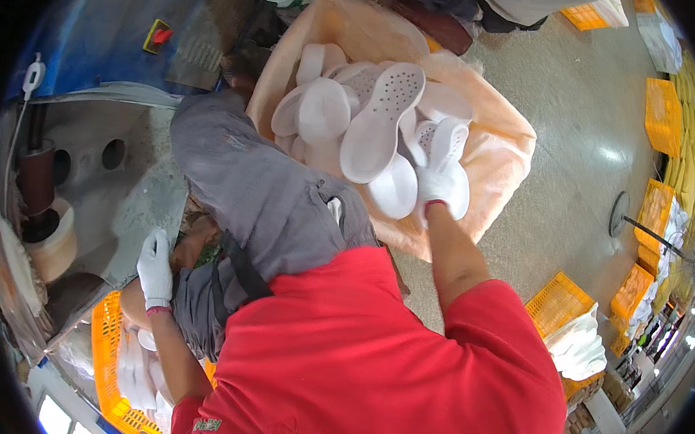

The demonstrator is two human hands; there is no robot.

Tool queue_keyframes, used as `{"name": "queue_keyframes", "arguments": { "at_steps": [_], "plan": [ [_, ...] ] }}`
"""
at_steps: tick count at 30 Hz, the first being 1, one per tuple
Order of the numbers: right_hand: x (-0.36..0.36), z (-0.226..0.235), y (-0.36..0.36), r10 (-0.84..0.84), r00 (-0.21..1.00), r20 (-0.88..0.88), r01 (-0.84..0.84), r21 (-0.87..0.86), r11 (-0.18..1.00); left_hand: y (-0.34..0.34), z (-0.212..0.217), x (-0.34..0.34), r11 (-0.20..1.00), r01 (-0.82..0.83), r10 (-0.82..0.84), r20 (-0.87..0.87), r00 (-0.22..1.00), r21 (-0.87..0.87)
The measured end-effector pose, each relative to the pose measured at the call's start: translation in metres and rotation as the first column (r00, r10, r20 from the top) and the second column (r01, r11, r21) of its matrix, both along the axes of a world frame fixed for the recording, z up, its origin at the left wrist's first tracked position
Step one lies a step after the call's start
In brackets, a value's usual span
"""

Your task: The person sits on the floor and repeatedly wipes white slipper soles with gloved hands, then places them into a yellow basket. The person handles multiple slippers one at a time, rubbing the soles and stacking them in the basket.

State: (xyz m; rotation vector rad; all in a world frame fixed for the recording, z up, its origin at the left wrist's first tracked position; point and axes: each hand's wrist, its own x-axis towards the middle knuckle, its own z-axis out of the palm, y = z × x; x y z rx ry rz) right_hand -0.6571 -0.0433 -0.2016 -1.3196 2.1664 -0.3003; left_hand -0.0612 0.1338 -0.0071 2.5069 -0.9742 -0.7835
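Fingers (440,155) of the gloved right hand (434,183) close around a white foam shoe sole (447,143) at the heap's four o'clock edge in the orange sack (497,147); it looks light, bendy, best gripped mid-length, while the left hand (154,268) rests loosely curled, empty.

Two gloved hands (155,268); one peach sack (497,147); roughly a dozen white soles (378,122); several yellow crates (662,114).
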Motion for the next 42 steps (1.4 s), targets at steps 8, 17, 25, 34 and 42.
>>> {"name": "queue_keyframes", "arguments": {
  "at_steps": [8,17,25,34,42],
  "plan": [
    [-0.055,-0.052,0.012,0.059,0.984,0.167,-0.095,0.221,0.971,0.008,0.012,0.000,0.998,0.039,-0.043,0.095,0.995,0.043],
    [-0.029,0.005,-0.058,0.488,0.858,-0.157,-0.507,-0.121,0.853,0.086,0.064,0.021,0.996,0.050,0.012,0.697,0.717,-0.068],
    [0.138,0.050,-0.179,0.830,0.558,-0.018,-0.821,-0.158,0.548,0.271,0.109,0.031,0.843,-0.509,0.456,0.729,0.510,-0.171],
    [0.258,0.110,-0.220,0.964,-0.109,-0.244,-0.992,-0.029,-0.120,0.415,0.149,0.179,0.891,-0.256,-0.219,0.851,0.478,0.374],
    [0.305,0.182,-0.113,0.974,0.222,0.044,-0.970,-0.096,0.225,0.364,0.060,0.210,0.718,-0.416,-0.092,0.668,0.738,0.558]
  ]
}}
